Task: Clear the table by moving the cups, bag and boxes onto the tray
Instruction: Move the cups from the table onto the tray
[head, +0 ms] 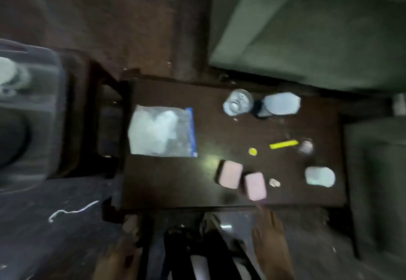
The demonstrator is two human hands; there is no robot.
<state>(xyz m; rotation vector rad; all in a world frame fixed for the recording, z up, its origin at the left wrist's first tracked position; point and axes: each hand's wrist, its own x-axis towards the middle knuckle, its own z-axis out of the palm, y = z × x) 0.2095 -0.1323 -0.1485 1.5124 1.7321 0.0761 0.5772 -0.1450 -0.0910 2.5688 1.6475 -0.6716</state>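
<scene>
Fingers on the right hand (271, 239) are spread open, reaching at the counter's (167, 183) near edge and holding nothing; left hand (119, 260) is too blurry to call. On the dark counter, the zip bag (162, 132) lies around 9 o'clock, two pink boxes (241, 179) touch near 6, and a clear cup (237, 102) stands up at 12 beside a white-topped cup (280, 104).

Scene dim overall, colours muted. Heavy motion blur across the whole frame; no edge is sharp. One pale glare patch on the dark tabletop (219, 126), just beside the pink boxes (241, 178). The clear bag (161, 131) reads washed-out and hazy. Corners darken and smear, with wide-angle stretching at the margins. Shadows soft, without clear direction.
</scene>
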